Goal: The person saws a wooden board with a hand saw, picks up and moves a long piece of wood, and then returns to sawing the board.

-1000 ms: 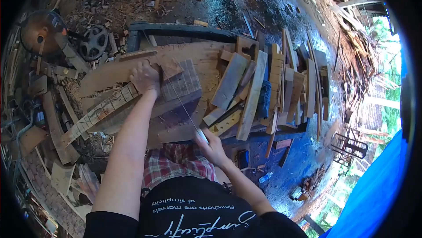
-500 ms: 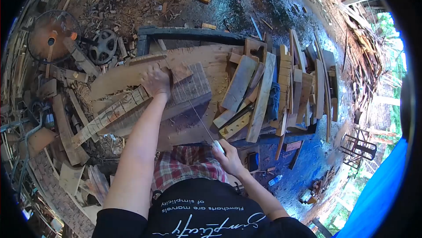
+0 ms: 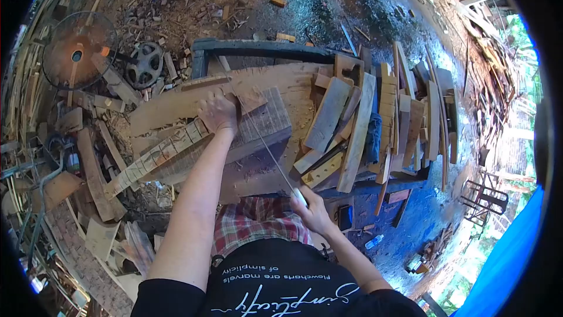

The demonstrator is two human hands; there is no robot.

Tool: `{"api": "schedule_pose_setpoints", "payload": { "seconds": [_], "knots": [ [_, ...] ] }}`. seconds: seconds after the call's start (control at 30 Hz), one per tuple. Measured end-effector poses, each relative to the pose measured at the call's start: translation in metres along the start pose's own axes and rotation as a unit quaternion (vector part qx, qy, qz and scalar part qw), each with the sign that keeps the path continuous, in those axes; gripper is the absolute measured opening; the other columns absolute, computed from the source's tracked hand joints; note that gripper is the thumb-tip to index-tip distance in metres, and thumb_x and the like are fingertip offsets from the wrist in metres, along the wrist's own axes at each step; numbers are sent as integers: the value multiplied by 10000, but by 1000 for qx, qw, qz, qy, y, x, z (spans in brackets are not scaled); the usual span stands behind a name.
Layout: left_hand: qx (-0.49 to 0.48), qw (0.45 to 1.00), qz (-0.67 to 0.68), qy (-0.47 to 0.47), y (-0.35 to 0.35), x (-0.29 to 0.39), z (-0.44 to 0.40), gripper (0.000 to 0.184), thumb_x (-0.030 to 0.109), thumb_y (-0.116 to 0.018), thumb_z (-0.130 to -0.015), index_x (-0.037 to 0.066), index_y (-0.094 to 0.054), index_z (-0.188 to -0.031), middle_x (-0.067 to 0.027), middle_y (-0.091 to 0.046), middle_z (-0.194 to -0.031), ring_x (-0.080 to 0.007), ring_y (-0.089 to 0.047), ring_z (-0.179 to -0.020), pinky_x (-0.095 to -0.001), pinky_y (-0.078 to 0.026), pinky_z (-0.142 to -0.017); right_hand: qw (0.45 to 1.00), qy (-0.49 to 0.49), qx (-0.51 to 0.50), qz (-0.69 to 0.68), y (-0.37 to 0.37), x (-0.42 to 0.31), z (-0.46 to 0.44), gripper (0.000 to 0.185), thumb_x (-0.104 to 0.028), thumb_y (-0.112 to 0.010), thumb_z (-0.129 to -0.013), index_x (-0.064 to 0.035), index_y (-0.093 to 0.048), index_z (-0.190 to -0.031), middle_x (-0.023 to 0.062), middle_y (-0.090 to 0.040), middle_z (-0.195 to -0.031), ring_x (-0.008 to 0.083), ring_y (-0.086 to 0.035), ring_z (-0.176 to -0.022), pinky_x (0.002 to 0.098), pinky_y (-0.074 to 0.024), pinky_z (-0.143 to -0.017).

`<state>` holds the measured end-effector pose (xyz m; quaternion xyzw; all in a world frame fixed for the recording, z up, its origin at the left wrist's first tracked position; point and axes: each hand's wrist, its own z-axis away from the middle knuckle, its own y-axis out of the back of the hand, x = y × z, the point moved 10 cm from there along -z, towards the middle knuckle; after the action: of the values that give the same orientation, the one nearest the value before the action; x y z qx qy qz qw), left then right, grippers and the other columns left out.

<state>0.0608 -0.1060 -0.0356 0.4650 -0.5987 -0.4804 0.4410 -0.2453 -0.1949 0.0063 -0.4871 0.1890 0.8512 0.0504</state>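
My left hand (image 3: pixel 218 113) presses down on a wooden strip (image 3: pixel 161 152) marked with dark crosswise lines, its fingers curled over the wood. The strip lies slantwise along a thick wooden block (image 3: pixel 267 125), and a short stretch of wood (image 3: pixel 252 99) shows beyond my fingers. In my right hand (image 3: pixel 315 212) is the pale handle of a handsaw (image 3: pixel 271 154). Its long thin blade runs up and away, across the wood just right of my left hand. How deep the blade sits in the wood cannot be seen.
The wooden bench (image 3: pixel 246 185) carries a pile of planks (image 3: pixel 356 135) on the right, with a blue cloth (image 3: pixel 373 138) among them. A fan (image 3: pixel 79 50) and a spoked wheel (image 3: pixel 145 65) stand at the left. Wood scraps cover the ground.
The whole view has shifted slightly, so the scene sits a little further right. Both hands keep their holds, and the saw has barely moved against the wood.
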Motion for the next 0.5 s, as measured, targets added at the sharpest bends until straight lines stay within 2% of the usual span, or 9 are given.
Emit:
{"api": "schedule_pose_setpoints", "payload": {
  "seconds": [0.07, 0.13, 0.23, 0.27, 0.33, 0.4, 0.5],
  "knots": [
    [-17, 1000, -1, 7, -2, 0, 0, 229, 291, -508, -815, 108, -638, -858, -64, -613, -937, -266, -568, -902, -422, -418, -767, 999, 32, -10, -6, -12, -10, -40, 419, -407, -523, -883, 10, -545, -866, 173, -556, -753, 245, -536, -673, 373, -437, -667],
    [-31, 999, -3, 12, -7, -4, 1, 231, 296, -509, -814, 110, -638, -862, -63, -612, -935, -269, -567, -898, -423, -418, -770, 1000, 0, -12, -24, -27, -28, -96, 446, -425, -530, -880, 20, -535, -850, 193, -557, -752, 260, -544, -696, 370, -434, -672],
    [-23, 1000, 6, 14, -10, -6, -2, 225, 330, -523, -809, 142, -636, -858, -56, -598, -958, -277, -554, -926, -429, -411, -749, 999, -23, 1, -28, -29, -26, -96, 463, -436, -541, -874, 25, -525, -840, 197, -556, -745, 272, -549, -706, 367, -432, -671],
    [-20, 1000, 11, 16, -6, -4, 0, 223, 311, -519, -807, 130, -641, -855, -61, -605, -943, -272, -561, -910, -419, -414, -748, 999, 10, 29, -10, -18, -32, -75, 454, -430, -522, -882, 24, -537, -863, 199, -561, -760, 279, -554, -703, 370, -435, -679],
    [-16, 999, 24, 19, -1, -1, 0, 222, 293, -515, -806, 119, -645, -853, -67, -611, -928, -267, -568, -894, -409, -417, -746, 1000, 19, 4, 5, -9, -9, -24, 446, -423, -498, -892, 20, -542, -885, 185, -564, -761, 252, -553, -705, 367, -438, -687],
    [-1, 1000, 7, 5, 3, 1, 0, 223, 294, -523, -802, 120, -652, -852, -63, -612, -920, -265, -569, -895, -401, -421, -730, 999, -41, -20, 13, 0, 6, 15, 431, -412, -486, -897, 16, -541, -901, 160, -558, -759, 220, -542, -703, 355, -440, -692],
    [-8, 1000, -15, -2, 1, 2, 0, 225, 297, -527, -800, 124, -657, -862, -59, -613, -915, -263, -571, -893, -406, -423, -725, 998, -34, -39, -23, -6, 2, -18, 420, -406, -492, -898, 13, -528, -883, 137, -543, -728, 203, -524, -685, 353, -434, -670]
  ]
}}
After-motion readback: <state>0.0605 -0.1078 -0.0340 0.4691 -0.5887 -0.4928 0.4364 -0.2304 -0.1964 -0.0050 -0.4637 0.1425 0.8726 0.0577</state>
